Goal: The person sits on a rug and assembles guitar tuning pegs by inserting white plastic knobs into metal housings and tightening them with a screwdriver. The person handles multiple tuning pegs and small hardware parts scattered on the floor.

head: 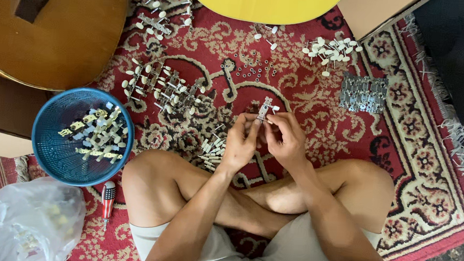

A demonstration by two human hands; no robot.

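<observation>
Tuner strip (pixel 265 107) pinched between left hand (pixel 240 141), right hand (pixel 284 138)

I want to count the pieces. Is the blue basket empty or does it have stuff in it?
Not empty. The blue basket holds a loose pile of tuner parts with cream knobs, covering only part of its bottom.

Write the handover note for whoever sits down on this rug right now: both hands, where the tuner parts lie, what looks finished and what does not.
Left hand and right hand: together pinching one guitar tuner strip above the rug, fingers closed on it.
Parts: small pile of tuner pegs beside the left hand; more white-knobbed strips further out; loose pegs and bare metal plates top right; washers in the middle.
Done, by the look: gold tuner strips in the blue basket.
Left: the strip in hand and the loose parts. Screwdriver lies by the left knee.
</observation>
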